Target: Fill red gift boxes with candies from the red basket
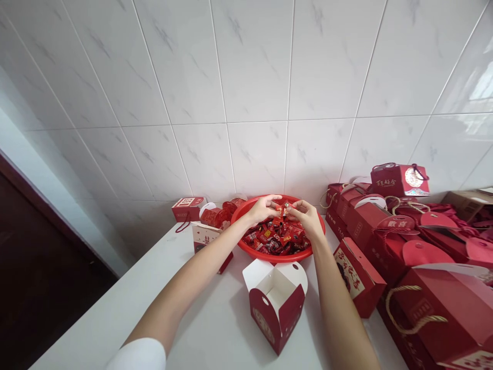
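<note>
Holding is best kept to the fingertips, a wrapped sweet (pixel 281 209) clamped between left hand (pixel 262 209) and right hand (pixel 305 217) above the red plastic basin (pixel 278 255).

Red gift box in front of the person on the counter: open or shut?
Open. The red gift box has its white top flaps spread apart, and its white interior shows from above.

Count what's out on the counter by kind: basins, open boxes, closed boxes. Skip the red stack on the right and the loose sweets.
Red plastic basin: 1
Open red-and-white boxes: 2
Closed red box: 1
Total: 4
</note>
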`<state>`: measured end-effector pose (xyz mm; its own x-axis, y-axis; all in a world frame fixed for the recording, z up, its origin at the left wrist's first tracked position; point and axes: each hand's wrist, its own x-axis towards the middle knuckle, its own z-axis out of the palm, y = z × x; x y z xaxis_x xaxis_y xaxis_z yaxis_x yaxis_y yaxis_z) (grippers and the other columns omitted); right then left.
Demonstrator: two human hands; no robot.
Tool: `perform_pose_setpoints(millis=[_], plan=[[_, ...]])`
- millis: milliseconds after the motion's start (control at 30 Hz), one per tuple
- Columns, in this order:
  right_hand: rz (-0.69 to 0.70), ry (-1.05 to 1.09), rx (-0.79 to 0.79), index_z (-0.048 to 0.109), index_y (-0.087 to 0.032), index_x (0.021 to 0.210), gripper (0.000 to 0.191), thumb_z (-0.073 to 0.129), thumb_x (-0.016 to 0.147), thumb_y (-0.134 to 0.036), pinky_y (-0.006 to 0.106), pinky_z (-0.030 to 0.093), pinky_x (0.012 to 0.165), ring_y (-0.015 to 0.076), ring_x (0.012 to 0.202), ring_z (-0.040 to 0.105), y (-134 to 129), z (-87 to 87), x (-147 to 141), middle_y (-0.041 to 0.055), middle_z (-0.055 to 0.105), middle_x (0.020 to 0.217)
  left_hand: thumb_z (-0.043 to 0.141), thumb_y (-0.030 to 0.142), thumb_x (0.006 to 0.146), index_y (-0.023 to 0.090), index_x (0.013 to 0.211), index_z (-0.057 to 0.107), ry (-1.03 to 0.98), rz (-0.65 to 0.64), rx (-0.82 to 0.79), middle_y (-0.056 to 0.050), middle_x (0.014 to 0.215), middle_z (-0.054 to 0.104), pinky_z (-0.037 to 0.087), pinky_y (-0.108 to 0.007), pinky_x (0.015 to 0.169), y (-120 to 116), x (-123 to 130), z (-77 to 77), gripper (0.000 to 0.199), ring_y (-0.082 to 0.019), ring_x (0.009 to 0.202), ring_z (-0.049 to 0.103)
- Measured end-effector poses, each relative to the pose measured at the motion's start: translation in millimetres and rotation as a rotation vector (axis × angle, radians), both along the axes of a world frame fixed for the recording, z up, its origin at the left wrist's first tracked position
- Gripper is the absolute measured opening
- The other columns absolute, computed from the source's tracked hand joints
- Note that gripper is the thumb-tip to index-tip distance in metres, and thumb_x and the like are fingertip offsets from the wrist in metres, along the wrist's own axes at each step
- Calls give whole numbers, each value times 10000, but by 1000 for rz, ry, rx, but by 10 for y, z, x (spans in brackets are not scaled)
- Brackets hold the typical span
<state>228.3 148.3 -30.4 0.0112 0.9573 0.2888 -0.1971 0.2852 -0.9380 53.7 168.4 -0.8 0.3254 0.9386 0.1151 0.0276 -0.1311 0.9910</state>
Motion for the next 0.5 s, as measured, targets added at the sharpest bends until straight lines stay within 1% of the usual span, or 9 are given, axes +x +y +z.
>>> perform_pose_setpoints(millis=[133,233,300,367,400,433,467,500], plan=[[-19,39,-81,558,-198,699,336,809,514,-321,255,523,569,153,598,649,4,16,9,-11,652,669,684,-51,645,131,1265,619,26,97,78,-11,841,683,523,-274,744,54,-2,8,650,-114,698,643],[6,22,-101,569,-191,704,312,784,522,-325,242,492,512,132,522,612,-1,19,1,2,667,660,647,-31,667,135,1265,631,148,100,110,-42,904,704,536,-286,762,96,-25,23,621,-134,745,655],[12,16,-108,577,-187,692,299,777,532,-341,234,480,501,119,502,591,-6,22,-3,3,663,642,619,-28,670,138,1244,650,335,80,172,-85,1024,723,539,-303,831,102,-78,59,598,-180,883,679],[-1,15,-113,585,-185,680,288,774,541,-352,228,478,506,114,506,581,-10,26,-4,-3,645,616,584,-22,678,159,1215,677,653,48,260,-98,1203,698,507,-295,937,80,-165,115,574,-213,1080,650],[-13,17,-116,586,-186,677,282,770,546,-356,228,480,511,116,515,582,-12,28,-4,-5,639,613,571,-14,684,172,1191,695,823,16,278,-88,1256,683,489,-282,965,60,-214,144,554,-217,1136,630],[-28,21,-119,584,-188,672,274,764,549,-354,230,487,522,118,532,588,-13,30,-3,-4,640,621,569,2,688,183,1147,721,976,-32,263,-76,1253,690,487,-272,961,34,-262,168,517,-221,1137,632],[-42,26,-121,577,-190,663,262,755,549,-345,233,496,537,121,553,596,-14,32,-2,-3,642,636,584,26,686,192,1082,751,1099,-94,216,-66,1186,722,502,-272,923,4,-303,183,461,-227,1080,658],[-56,31,-121,567,-193,650,249,745,547,-333,234,505,556,124,578,605,-16,33,-1,-3,644,653,615,53,669,195,993,778,1187,-162,147,-59,1063,758,524,-280,861,-28,-332,184,389,-236,979,687]])
